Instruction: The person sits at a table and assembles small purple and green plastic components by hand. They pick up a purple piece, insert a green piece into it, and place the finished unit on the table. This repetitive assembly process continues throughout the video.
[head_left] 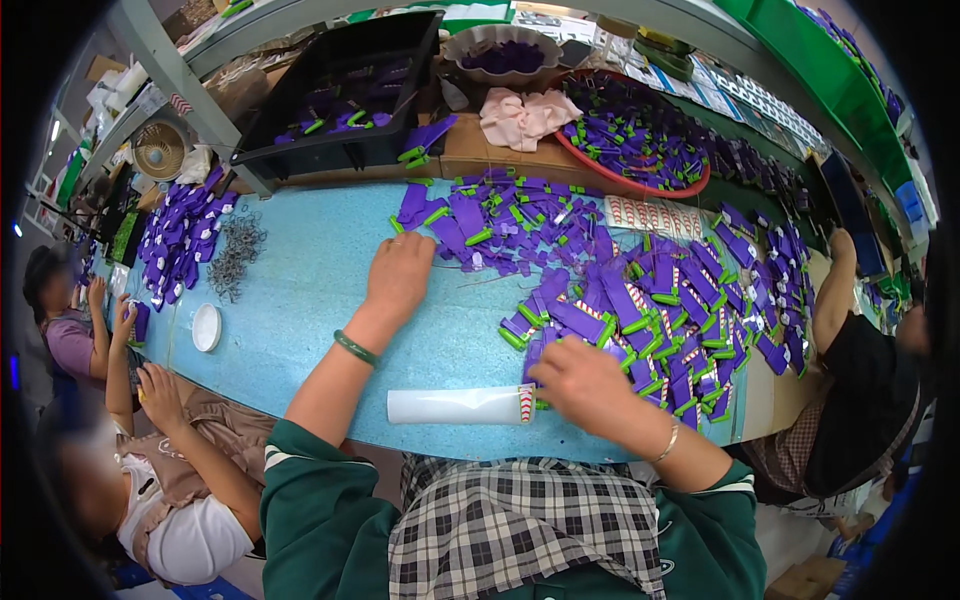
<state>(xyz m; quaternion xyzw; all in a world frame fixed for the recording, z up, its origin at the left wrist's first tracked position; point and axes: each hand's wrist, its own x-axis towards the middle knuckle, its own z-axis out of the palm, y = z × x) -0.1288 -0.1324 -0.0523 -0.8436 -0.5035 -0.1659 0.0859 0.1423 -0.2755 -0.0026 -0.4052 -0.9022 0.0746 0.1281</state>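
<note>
At the near left edge of the purple-and-green pile is my left hand, its fingers curled down beside a flat purple piece with a green end. Whatever its fingertips hold is hidden. My right hand is closed, thumb against fingers, at the front left of a heap of purple pieces with green ends and striped stickers. What sits in that pinch cannot be made out. Between my forearms lies a white sticker strip, a red-and-white striped sticker at its right end by my right hand.
A white round lid or dish, a tangle of wire rings and more purple pieces lie at left. Behind stand a black crate, a red basket and a sticker sheet. Co-workers sit on both sides.
</note>
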